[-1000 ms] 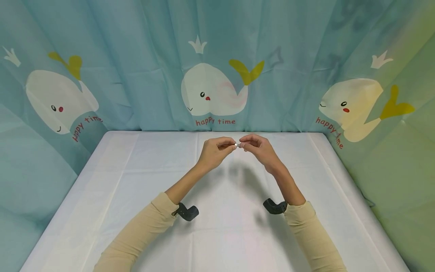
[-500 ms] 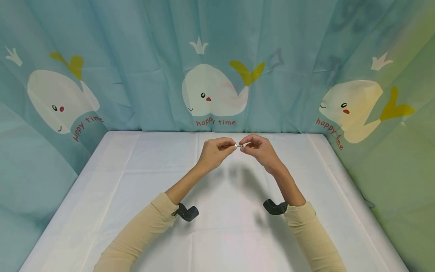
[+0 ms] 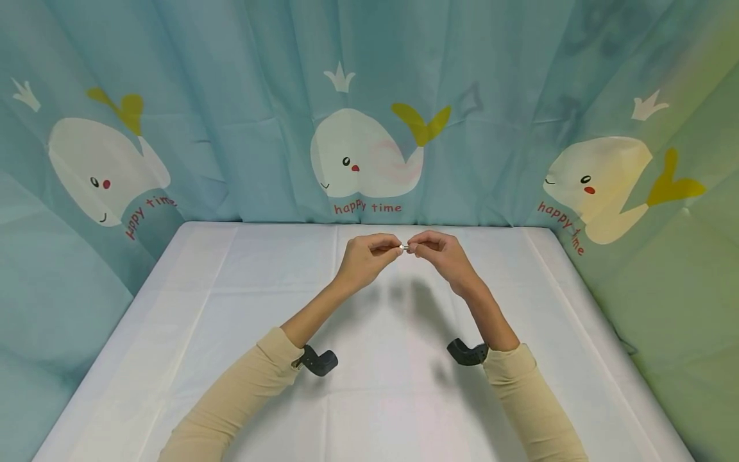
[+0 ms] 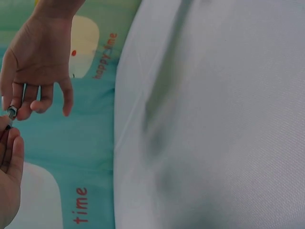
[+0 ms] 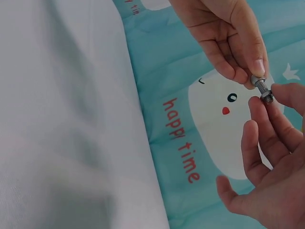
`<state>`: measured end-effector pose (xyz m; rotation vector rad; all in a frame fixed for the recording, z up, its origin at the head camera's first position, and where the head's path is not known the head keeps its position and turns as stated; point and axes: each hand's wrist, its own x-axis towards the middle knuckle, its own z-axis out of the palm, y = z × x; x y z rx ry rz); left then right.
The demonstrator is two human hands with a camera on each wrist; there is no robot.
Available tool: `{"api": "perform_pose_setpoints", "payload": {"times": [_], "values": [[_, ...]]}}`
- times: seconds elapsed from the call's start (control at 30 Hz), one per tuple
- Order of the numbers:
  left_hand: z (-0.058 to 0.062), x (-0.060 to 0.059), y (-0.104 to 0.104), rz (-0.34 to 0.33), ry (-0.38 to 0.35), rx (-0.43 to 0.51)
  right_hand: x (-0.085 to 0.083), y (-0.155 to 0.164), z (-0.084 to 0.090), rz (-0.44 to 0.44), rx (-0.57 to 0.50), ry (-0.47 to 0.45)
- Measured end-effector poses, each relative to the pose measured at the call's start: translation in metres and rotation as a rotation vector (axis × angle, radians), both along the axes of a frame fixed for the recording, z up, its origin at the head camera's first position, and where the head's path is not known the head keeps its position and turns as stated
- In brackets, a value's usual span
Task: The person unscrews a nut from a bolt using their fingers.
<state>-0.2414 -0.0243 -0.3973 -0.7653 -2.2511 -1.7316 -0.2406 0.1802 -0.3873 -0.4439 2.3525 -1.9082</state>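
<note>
l hand (image 3: 365, 260) pinches silver threaded metal bolt (image 5: 262, 86); r hand (image 3: 442, 256) pinches grey ring-shaped metal nut (image 5: 267, 98), prob. on tip; mid-thread bare

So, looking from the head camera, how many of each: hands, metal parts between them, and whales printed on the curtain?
Hands: 2
Bolt: 1
Nut: 1
Printed whales: 3
Total: 7

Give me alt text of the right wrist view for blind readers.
The left hand pinches one end of a metal bolt; the right hand grips its nut. A blue whale-print curtain hangs behind; a white tabletop fills the left.
</note>
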Motion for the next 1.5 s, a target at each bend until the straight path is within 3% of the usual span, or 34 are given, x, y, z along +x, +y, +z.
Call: {"api": "perform_pose_setpoints", "payload": {"times": [0.3,0.77,1.27,1.5], "values": [[-0.001,-0.0006,-0.0006,0.012,-0.002,-0.015,-0.0001,0.0008,-0.0005,0.037,-0.012,0.043],[0.0006,0.0,0.0002,-0.005,-0.009,0.002,-0.0011,0.0002,-0.0004,0.027,-0.005,-0.001],[0.0006,-0.0001,0.0013,0.003,0.0,-0.008,0.0001,0.0021,0.001,0.065,-0.005,0.038],[0.0011,0.0006,0.0019,-0.002,0.005,0.005,-0.0007,0.0033,0.0007,0.023,0.014,0.019]]}}
